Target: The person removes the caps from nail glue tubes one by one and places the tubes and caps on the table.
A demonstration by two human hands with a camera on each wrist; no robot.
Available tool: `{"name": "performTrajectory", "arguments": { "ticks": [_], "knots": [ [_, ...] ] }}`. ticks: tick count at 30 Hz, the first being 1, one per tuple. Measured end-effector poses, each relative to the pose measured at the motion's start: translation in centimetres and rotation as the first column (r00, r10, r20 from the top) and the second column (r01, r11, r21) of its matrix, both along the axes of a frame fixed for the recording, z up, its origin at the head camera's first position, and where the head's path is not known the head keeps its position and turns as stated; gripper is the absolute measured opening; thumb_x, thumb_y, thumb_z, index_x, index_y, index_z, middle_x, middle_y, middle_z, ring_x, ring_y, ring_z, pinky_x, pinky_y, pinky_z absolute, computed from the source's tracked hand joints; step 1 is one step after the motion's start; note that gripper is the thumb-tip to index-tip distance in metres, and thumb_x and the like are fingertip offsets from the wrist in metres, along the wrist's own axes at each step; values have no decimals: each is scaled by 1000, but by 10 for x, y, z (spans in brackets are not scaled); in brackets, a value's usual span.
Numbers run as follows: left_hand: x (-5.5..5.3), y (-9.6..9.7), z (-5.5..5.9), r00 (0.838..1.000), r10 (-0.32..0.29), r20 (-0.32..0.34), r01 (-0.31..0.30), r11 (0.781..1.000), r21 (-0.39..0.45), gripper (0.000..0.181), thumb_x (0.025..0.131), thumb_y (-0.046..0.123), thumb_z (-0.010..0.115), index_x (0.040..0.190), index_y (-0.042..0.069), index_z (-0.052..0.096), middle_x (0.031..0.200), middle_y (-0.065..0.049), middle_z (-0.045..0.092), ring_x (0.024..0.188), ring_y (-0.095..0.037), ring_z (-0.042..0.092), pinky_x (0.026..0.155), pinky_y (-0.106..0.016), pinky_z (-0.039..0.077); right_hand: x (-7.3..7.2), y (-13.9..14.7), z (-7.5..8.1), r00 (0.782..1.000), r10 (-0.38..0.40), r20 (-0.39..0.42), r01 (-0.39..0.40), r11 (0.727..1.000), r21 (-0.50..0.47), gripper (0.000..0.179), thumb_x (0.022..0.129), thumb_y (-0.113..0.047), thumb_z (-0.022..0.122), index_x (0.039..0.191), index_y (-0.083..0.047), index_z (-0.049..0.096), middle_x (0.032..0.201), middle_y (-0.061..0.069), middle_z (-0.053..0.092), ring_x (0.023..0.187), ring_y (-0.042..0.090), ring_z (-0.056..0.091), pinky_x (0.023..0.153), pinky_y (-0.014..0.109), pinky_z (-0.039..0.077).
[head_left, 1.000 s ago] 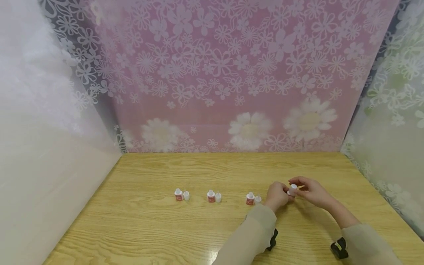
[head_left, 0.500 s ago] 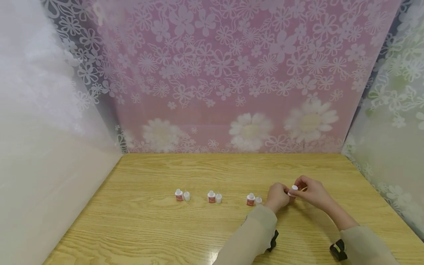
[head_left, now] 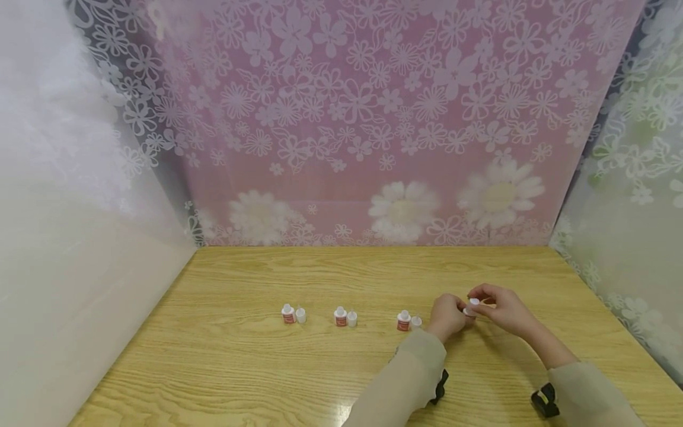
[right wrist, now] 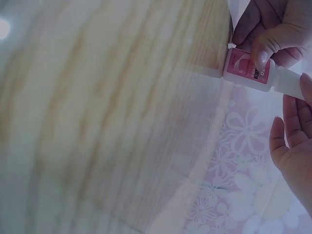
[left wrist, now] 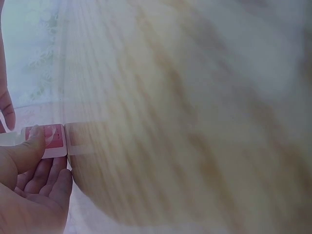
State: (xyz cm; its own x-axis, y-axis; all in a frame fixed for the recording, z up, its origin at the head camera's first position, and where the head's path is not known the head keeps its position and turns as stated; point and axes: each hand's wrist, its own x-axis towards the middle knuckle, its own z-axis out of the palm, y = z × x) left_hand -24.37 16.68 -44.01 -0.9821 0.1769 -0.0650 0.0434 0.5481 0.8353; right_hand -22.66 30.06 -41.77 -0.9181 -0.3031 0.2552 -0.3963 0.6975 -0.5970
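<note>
A small white bottle with a pink-red label (right wrist: 239, 64) stands upright at the right of the table, its base on the wood. My left hand (head_left: 447, 315) holds its body, thumb across the label, as the left wrist view also shows. On top sits a white cap (head_left: 474, 303), which my right hand (head_left: 507, 311) pinches between thumb and fingers. In the right wrist view the cap meets the bottle's neck, though whether it is fully seated I cannot tell. Some of the right fingers are hidden or cut off in the wrist views.
To the left, in a row, stand three uncapped bottles: a far-left bottle (head_left: 288, 314), a middle bottle (head_left: 340, 317) and a nearer bottle (head_left: 403, 321). Right beside each is its upturned cap, such as the far-left cap (head_left: 301, 315). Flower-patterned sheets enclose the wooden table (head_left: 256, 367).
My right fingers curled in around the cap half a second ago and have since spread back, with the thumb still at it. The left hand and bottle stay in place.
</note>
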Motion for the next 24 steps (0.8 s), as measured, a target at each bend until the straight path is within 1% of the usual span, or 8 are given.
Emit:
{"name": "performTrajectory", "arguments": {
  "ticks": [4, 8, 10, 13, 17, 24],
  "knots": [
    [0, 0, 0, 1000, -5, -1, 5, 1000, -10, 11, 67, 12, 78, 67, 8, 68, 61, 8, 53, 56, -6, 43, 53, -20, 38, 0, 1, -1, 1000, 12, 4, -12, 1000, -9, 18, 82, -3, 60, 99, 4, 58, 93, 10, 60, 87, 30, 54, 73, 42, 45],
    [0, -1, 0, 1000, -8, -28, 7, 1000, -31, 11, 67, 13, 78, 68, 9, 68, 61, 8, 53, 57, -5, 44, 55, -19, 38, 0, 1, -1, 999, -34, 35, 35, 999, -20, 27, 82, -16, 65, 99, 3, 57, 92, 10, 59, 87, 30, 54, 72, 41, 45],
    [0, -1, 0, 999, -9, -48, 7, 999, -45, 10, 67, 14, 77, 68, 10, 68, 61, 8, 53, 58, -5, 44, 55, -18, 38, 1, 1, -1, 996, -67, 57, 69, 997, -20, 30, 80, -23, 67, 96, 0, 56, 89, 8, 59, 84, 28, 55, 68, 38, 46],
    [0, -1, 0, 998, -12, -61, 9, 999, -50, 10, 67, 14, 78, 68, 10, 68, 60, 8, 54, 58, -4, 44, 55, -17, 38, 1, 0, -1, 991, -100, 86, 102, 994, -24, 30, 78, -27, 69, 89, -3, 55, 84, 5, 58, 79, 25, 57, 63, 34, 46],
    [0, -1, -1, 999, -12, -52, 10, 999, -38, 10, 67, 13, 78, 68, 9, 68, 61, 8, 53, 58, -5, 44, 55, -17, 38, 1, 1, -2, 991, -92, 97, 95, 995, -27, 27, 79, -26, 68, 88, -4, 56, 82, 4, 58, 77, 23, 57, 62, 33, 46],
    [2, -1, 1, 1000, -1, -7, 1, 1000, 6, 10, 69, 14, 76, 69, 8, 68, 62, 7, 53, 57, -6, 43, 53, -20, 38, -1, 2, -3, 996, -49, 73, 51, 998, -21, 20, 81, -18, 65, 91, -2, 56, 85, 5, 58, 80, 23, 55, 67, 33, 46]
  ]
}}
